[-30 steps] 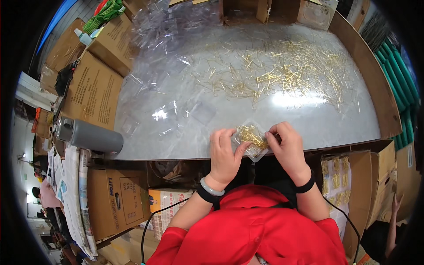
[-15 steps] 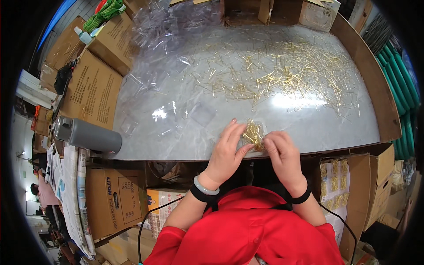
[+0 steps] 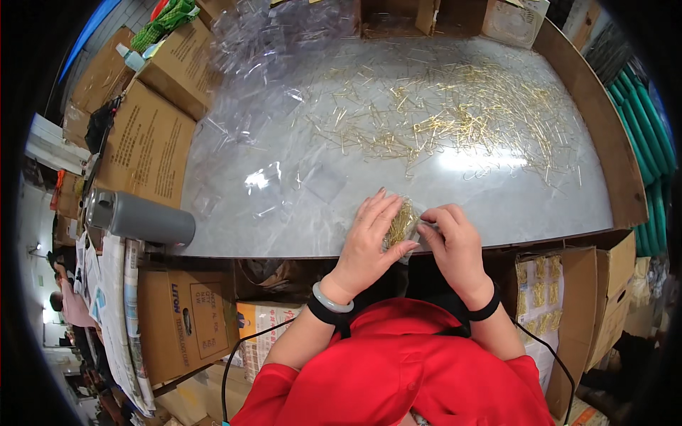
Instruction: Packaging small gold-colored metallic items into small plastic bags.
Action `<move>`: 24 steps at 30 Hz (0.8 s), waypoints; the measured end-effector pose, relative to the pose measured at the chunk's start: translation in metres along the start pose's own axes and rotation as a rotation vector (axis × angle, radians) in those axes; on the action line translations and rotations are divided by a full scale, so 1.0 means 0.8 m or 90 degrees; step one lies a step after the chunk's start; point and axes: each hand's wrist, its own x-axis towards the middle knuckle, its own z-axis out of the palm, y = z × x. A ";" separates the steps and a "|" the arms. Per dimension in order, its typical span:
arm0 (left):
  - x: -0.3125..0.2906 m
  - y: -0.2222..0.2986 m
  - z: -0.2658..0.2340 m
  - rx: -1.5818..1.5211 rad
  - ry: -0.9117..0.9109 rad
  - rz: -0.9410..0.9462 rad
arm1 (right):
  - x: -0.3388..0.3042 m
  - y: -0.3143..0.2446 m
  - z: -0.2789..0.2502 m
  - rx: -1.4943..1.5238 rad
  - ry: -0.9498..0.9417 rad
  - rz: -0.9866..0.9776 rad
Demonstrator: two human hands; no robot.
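At the table's near edge lies a small clear plastic bag [image 3: 403, 221] filled with a bundle of thin gold metal hooks. My left hand [image 3: 368, 231] holds it from the left, fingers along its side and thumb at its lower end. At its right edge, the thumb and fingers of my right hand [image 3: 453, 241] are pinched together on the clear plastic. Many loose gold wire hooks [image 3: 469, 121] spread over the far right of the table. A heap of clear plastic bags [image 3: 249, 78] covers the far left.
A grey bottle [image 3: 145, 219] lies at the left edge of the grey table [image 3: 298, 231]. Cardboard boxes [image 3: 145, 145] stand along the left, and a cardboard wall [image 3: 600, 121] borders the right. Below right, an open carton [image 3: 575, 298] holds bags of gold hooks.
The gold hooks now sit further inside the clear bag, lying more upright and compact. My left hand has closed in over its side; my right fingers have shifted slightly up along its edge.
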 end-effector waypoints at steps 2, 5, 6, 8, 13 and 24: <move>0.002 -0.002 -0.003 -0.014 -0.020 0.008 | 0.004 0.002 0.001 0.026 0.011 0.011; 0.002 -0.005 -0.006 0.014 -0.036 0.042 | 0.009 0.005 -0.002 0.026 -0.001 0.025; 0.001 -0.005 -0.006 0.018 -0.029 0.042 | 0.009 0.007 -0.004 0.019 -0.010 0.032; 0.002 -0.004 -0.005 0.026 -0.017 0.044 | 0.011 0.010 -0.005 0.023 -0.022 0.029; -0.005 0.004 -0.003 -0.001 0.026 0.019 | 0.013 0.021 -0.001 0.049 -0.014 0.028; -0.004 0.001 0.003 0.028 0.050 0.051 | 0.015 0.005 -0.007 -0.069 -0.004 0.075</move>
